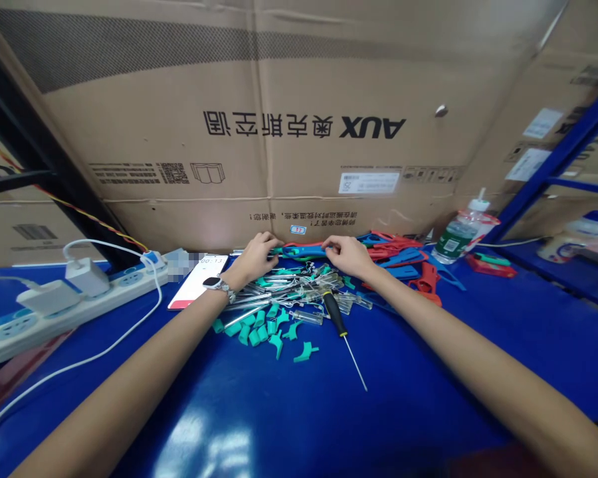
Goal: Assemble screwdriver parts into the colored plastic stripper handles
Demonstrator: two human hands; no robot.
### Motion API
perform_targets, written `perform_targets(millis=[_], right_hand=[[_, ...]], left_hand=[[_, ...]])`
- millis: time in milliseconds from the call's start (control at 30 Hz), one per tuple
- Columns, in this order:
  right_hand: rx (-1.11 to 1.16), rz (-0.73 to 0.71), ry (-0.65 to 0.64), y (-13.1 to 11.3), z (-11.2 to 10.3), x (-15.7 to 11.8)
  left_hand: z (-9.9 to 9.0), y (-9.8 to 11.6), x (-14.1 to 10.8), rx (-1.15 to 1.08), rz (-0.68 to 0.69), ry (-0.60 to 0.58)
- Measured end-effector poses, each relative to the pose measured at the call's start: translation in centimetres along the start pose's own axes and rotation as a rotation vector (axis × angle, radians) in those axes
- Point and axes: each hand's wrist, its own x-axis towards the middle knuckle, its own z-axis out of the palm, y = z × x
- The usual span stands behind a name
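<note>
At the back of the blue table, my left hand [258,256], with a watch on its wrist, has its fingers curled at the left end of a long blue-and-green plastic piece [303,252]. The fingers of my right hand [347,255] are closed at the right end of the same piece. Below my hands spreads a pile of thin metal rods and clear plastic parts [284,289]. Several small green plastic parts [259,328] lie in front of it. A black-and-yellow screwdriver [335,313] rests on the pile's front edge, its shaft pointing toward me.
Red and blue plastic parts [403,259] are heaped right of my right hand. A bottle [456,236] stands beyond them. At left are a phone [195,284] with a lit screen and a white power strip [104,295] with cables. A large cardboard box [279,166] closes off the back.
</note>
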Motion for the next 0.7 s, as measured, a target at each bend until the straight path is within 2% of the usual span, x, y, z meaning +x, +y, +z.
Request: perform_targets(millis=[100, 200, 333, 433, 567, 700], right_hand=[[0.036, 0.03, 0.07, 0.9, -0.6, -1.4], [0.057, 0.072, 0.128, 2.2, -1.6, -3.0], [0.007, 0.135, 0.172, 4.4, -3.7, -5.7], [-0.083, 0.053, 0.095, 6.1, -5.3, -8.4], [-0.202, -0.137, -0.031, 8.0, -6.5, -12.2], [-0.239, -0.196, -0.009, 8.9, -6.7, -14.6]], left_hand=[[-0.3, 2.2, 0.9, -0.002, 0.045, 0.054], [0.2, 5.9, 3.3, -0.043, 0.149, 0.064], [1.9, 11.2, 7.6, -0.095, 0.222, -0.032], [2.9, 14.1, 9.4, -0.164, 0.285, -0.154], [3.5, 16.8, 9.0, -0.261, 0.435, -0.333], [3.8, 18.6, 7.6, -0.23, 0.467, -0.397]])
